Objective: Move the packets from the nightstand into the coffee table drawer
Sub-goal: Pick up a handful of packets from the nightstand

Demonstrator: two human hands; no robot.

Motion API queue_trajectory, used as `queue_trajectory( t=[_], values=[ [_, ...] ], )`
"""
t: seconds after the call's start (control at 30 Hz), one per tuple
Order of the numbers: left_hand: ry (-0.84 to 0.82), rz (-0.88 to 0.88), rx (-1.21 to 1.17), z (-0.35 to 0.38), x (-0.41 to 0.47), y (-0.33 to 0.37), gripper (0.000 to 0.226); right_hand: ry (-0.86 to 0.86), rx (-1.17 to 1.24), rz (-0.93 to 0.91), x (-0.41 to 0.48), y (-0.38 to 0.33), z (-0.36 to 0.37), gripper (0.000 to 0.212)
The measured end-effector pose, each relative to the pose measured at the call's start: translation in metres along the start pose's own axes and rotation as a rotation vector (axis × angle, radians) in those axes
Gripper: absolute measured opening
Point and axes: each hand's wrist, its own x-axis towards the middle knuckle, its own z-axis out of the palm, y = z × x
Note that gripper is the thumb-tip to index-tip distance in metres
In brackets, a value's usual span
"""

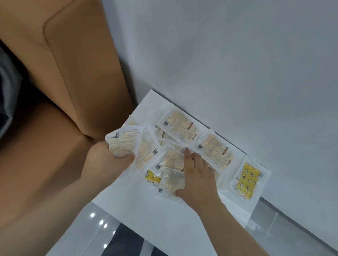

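Several clear packets with pale yellow contents lie spread over the white nightstand [163, 210]. My left hand [106, 161] grips a small bunch of packets [123, 144] at the nightstand's left edge. My right hand [197, 178] lies over the middle of the pile, index finger stretched out, thumb under the edge of a clear packet [169, 183]. Two packets [177, 124] [213, 149] lie flat at the back. A bright yellow patterned packet [247, 181] lies at the right, and a smaller yellow one [152, 176] peeks out near the front.
A tan upholstered headboard and bed side [61, 74] stand close on the left. A grey wall [255, 53] runs behind the nightstand. Glossy grey floor [94, 234] and my legs in dark trousers [128, 248] show below.
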Motion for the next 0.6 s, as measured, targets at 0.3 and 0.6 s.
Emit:
queue_trajectory(
  t=[0.3, 0.6],
  values=[
    [0.009, -0.073, -0.032, -0.014, 0.0, -0.03, 0.023, 0.277, -0.007, -0.009, 0.008, -0.006, 0.02, 0.063],
    [0.019, -0.069, -0.047, -0.026, 0.004, -0.026, 0.025, 0.238, 0.147, -0.061, 0.01, -0.014, 0.006, 0.031]
  ],
)
